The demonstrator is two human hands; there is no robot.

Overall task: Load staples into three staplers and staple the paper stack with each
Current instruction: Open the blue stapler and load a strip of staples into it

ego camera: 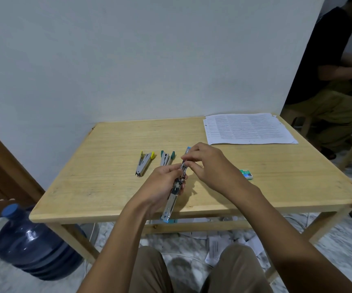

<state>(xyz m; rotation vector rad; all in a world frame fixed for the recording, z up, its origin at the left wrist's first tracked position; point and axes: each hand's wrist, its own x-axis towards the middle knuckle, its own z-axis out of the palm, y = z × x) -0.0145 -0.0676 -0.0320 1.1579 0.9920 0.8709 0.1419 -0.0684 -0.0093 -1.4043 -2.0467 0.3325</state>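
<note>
Over table [107,166]: blue stapler [174,197] amid left fingers [172,169], seemingly right fingers [189,163]

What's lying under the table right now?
Loose paper scraps litter the floor under the table, and a blue water jug stands by its left front leg. The table itself and the person's legs cover the rest.

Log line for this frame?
phase: loading staples | left hand holds blue stapler open | right hand pinches its magazine | paper stack untouched
</note>
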